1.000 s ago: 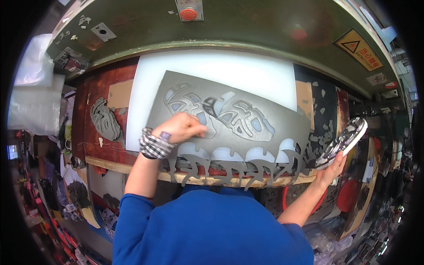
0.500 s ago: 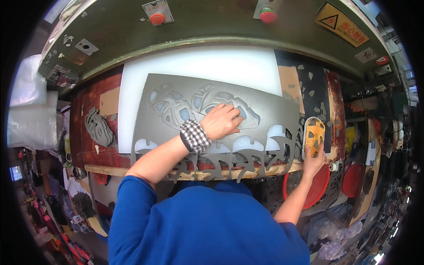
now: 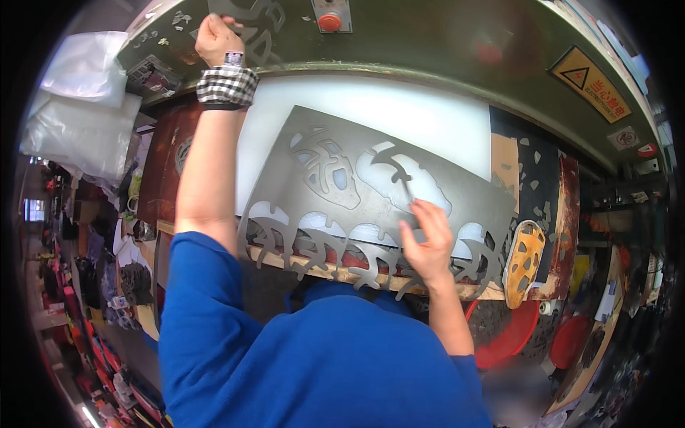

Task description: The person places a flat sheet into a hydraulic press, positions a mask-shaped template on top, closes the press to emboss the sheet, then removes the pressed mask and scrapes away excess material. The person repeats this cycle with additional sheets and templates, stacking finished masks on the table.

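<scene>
My left hand (image 3: 216,41), with a checked cuff at the wrist, is raised at the upper left. Its fingers are closed on a blurred grey cut-out piece (image 3: 262,32) with openings in it. Below lies a grey sheet (image 3: 446,175) with a sole-shaped hole, through which white shows. A curved grey strip (image 3: 391,162) lies across that hole. Another sole-shaped cut outline (image 3: 327,171) with inner openings is to its left. My right hand (image 3: 430,242) is open over the sheet beside the hole, fingers apart. A yellow sole-shaped cutting die (image 3: 524,262) lies to its right.
A white board (image 3: 378,96) lies under the sheet. Behind it stands a green machine beam (image 3: 428,46) with a red button (image 3: 330,22). Grey scraps (image 3: 535,182) lie at the right. A red basin (image 3: 510,339) sits below the table edge.
My left hand has lifted from the sheet to the upper left with a grey cut-out piece. My right hand has let go of the cutting die and moved left over the sheet.
</scene>
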`<state>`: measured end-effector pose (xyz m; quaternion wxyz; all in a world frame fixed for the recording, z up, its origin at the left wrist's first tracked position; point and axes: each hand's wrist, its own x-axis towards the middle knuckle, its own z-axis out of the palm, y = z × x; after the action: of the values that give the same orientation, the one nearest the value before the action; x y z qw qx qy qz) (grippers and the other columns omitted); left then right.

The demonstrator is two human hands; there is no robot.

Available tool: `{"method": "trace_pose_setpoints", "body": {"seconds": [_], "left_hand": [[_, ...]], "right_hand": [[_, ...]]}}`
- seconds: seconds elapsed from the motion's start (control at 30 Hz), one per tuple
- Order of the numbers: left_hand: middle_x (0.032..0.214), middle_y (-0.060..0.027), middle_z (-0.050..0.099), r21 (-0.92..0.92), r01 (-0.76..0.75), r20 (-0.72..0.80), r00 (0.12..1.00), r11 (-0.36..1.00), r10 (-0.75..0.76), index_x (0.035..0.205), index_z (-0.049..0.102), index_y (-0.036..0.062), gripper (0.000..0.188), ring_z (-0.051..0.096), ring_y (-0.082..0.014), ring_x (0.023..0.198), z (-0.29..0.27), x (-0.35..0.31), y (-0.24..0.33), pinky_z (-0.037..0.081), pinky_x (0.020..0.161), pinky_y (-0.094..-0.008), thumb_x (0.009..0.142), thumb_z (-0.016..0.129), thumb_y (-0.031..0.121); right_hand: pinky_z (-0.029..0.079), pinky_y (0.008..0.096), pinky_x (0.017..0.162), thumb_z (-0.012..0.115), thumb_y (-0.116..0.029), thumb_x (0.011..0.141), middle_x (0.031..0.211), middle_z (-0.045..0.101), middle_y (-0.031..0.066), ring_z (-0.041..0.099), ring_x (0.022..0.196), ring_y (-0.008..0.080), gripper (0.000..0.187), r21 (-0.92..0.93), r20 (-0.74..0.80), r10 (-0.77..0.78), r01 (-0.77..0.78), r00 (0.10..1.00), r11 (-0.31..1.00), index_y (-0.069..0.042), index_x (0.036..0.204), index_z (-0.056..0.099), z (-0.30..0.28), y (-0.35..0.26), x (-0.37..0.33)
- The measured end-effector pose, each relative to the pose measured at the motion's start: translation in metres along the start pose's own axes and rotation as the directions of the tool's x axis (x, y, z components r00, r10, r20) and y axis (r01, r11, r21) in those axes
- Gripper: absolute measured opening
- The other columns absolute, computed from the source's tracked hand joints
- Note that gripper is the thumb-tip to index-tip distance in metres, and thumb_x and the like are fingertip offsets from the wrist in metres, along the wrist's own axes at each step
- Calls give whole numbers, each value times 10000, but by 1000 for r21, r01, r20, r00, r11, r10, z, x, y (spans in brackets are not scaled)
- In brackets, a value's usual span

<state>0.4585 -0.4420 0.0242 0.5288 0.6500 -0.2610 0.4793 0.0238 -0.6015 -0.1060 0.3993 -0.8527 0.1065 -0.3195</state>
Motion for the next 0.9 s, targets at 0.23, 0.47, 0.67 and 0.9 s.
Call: {"method": "trace_pose_setpoints", "body": {"seconds": [0.23, 0.47, 0.67, 0.9], "left_hand": [[805, -79, 601, -317, -449, 695, 490, 836, 527, 958, 649, 34, 222, 584, -241, 739, -73, -121, 82, 502, 660, -356, 748, 615, -29], [896, -51, 587, -498, -120, 857, 88, 859, 508, 1094, 627, 46, 377, 547, -210, 863, -118, -191, 80, 443, 803, -351, 747, 717, 165], [910, -49, 579, -514, -341, 852, -96, 787, 514, 1089, 610, 16, 350, 530, -216, 871, -112, -181, 97, 428, 822, -347, 801, 667, 205], [769, -95, 566, 36, 447, 883, 404, 894, -237, 957, 630, 14, 213, 578, -258, 734, -72, -193, 59, 476, 676, -367, 944, 544, 209]], "right_hand": [[474, 422, 878, 723, -127, 767, 1072, 598, 198, 550, 1003, 356, 368, -86, 262, 59, -37, 963, 996, 20, 1094, 643, 52, -8, 26], [491, 436, 782, 699, -111, 783, 876, 618, 201, 587, 867, 371, 289, -211, 269, 251, -198, 930, 957, 19, 1039, 663, 61, -6, 37], [491, 416, 774, 703, -136, 781, 850, 614, 148, 585, 853, 337, 208, -275, 152, 309, -260, 939, 926, -26, 957, 693, 71, -12, 33], [465, 419, 834, 718, -97, 751, 1047, 557, 156, 528, 972, 341, 265, -264, -83, 222, -236, 971, 935, -24, 1000, 660, 88, -28, 9]]}}
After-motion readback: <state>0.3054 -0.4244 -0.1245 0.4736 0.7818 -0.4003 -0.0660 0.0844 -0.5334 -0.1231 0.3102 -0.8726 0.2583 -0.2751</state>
